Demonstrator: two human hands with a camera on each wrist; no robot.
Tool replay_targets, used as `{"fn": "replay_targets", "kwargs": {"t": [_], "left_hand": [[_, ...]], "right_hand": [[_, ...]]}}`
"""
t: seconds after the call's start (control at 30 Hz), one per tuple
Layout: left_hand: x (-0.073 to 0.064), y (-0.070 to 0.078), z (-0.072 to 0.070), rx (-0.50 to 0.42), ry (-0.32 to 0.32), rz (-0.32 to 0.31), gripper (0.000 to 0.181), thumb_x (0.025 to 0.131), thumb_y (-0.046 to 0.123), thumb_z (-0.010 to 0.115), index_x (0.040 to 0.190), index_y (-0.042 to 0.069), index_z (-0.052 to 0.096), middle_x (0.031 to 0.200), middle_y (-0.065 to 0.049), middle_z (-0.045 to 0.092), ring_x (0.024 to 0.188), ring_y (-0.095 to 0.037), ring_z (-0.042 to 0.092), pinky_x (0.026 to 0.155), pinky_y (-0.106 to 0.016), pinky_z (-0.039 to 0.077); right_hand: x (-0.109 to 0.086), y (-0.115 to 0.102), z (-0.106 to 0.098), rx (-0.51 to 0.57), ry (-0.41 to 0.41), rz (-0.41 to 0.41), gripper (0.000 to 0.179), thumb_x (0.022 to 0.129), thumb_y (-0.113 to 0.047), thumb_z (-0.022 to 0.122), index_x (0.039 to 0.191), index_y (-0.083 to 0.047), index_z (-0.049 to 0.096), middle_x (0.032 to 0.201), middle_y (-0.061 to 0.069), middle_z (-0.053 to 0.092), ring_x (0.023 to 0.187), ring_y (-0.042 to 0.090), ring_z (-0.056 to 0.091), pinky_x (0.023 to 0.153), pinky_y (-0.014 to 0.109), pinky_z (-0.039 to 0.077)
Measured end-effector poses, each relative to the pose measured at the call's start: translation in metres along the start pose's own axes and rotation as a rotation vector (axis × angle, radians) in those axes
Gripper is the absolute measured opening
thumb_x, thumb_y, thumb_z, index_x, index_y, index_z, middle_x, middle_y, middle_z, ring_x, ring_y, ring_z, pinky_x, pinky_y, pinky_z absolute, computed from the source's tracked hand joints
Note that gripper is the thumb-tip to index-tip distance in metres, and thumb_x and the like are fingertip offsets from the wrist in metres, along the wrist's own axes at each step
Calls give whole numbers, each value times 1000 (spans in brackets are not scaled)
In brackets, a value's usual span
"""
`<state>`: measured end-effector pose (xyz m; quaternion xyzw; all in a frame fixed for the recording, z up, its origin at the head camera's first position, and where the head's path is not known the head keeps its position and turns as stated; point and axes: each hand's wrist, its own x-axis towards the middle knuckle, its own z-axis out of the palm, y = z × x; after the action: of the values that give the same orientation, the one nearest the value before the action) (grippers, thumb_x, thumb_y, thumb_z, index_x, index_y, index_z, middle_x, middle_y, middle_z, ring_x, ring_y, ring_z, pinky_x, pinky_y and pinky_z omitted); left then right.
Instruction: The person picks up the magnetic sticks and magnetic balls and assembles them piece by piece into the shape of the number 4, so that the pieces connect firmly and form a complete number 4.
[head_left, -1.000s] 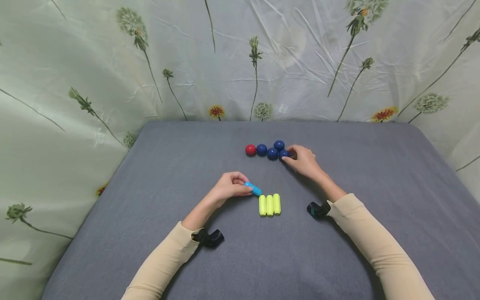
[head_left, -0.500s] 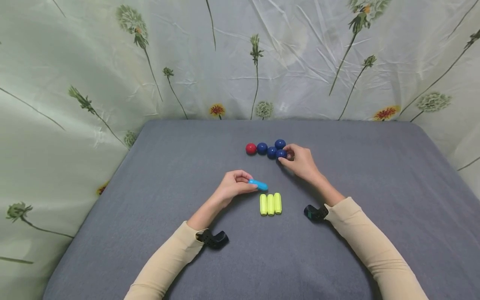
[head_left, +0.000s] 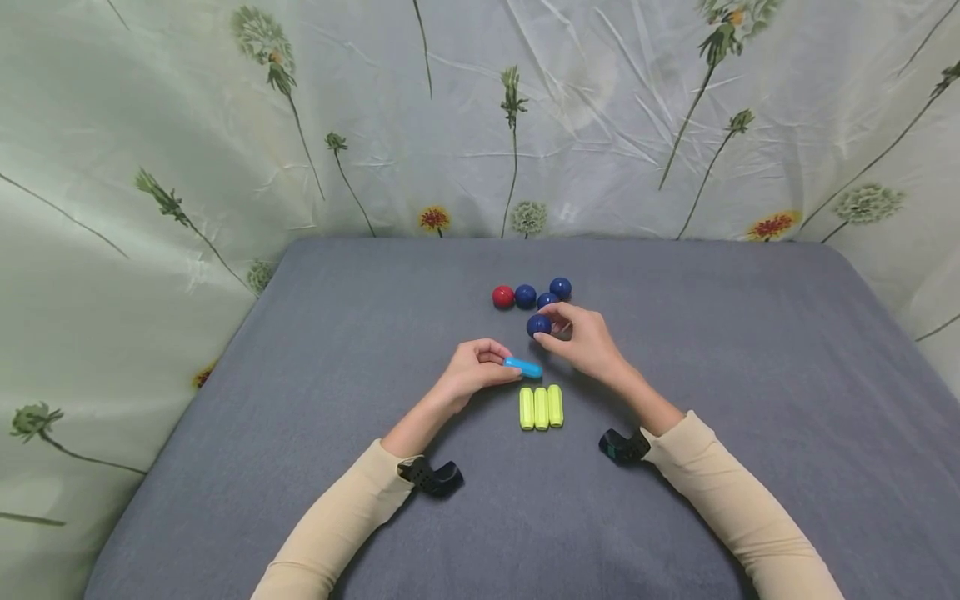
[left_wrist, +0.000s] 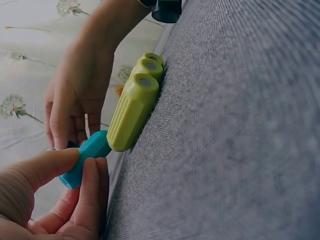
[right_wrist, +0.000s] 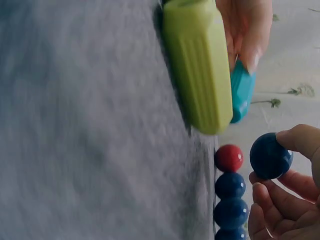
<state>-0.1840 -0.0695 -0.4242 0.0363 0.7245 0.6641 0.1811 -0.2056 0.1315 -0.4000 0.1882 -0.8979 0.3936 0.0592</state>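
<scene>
My left hand (head_left: 474, 372) pinches a blue ribbed rod (head_left: 523, 367) between thumb and fingers, just beyond three yellow-green ribbed rods (head_left: 542, 408) lying side by side. In the left wrist view the yellow-green rods show grey discs in their ends. My right hand (head_left: 585, 337) holds a dark blue ball (head_left: 538, 326) by thumb and fingertips, on the near side of the other balls. Behind it, a red ball (head_left: 503, 297) and a blue ball (head_left: 526, 296) sit together. Two more blue balls follow at the right, one partly hidden by the right hand's fingers.
A grey cloth-covered table (head_left: 360, 333) carries everything. Behind it hangs a pale curtain (head_left: 450, 125) printed with dandelions. Black wrist-worn cameras stick out from both sleeves, the left one (head_left: 435, 477) and the right one (head_left: 624, 446), low over the cloth.
My right hand has drawn one blue ball away from the group, toward me and to the left. The left hand has shifted right with the blue rod, which now lies flatter across the view.
</scene>
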Motion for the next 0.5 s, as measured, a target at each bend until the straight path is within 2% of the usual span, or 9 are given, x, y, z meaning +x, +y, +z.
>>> {"fn": "replay_targets", "kwargs": {"t": [0.23,0.5], "left_hand": [[3,-1,3,-12,-2,21,21,76,-1,71,92,-5,59,67,7,61,65,-3,60,66,-19,51],[4,0,6,-24,6,38,22,76,-2,71,94,-3,58,64,9,60,62,-1,58,65,-18,50]], "right_hand": [[-4,-10,8,98,-67,-58,28,83,-16,70,108,-5,64,96,10,68,83,20,60,76,37,51],[-7,-17,16,160,-115,-102,30,83,-15,70,111,-5,63,101,11,68,86,21,62,77,38,51]]}}
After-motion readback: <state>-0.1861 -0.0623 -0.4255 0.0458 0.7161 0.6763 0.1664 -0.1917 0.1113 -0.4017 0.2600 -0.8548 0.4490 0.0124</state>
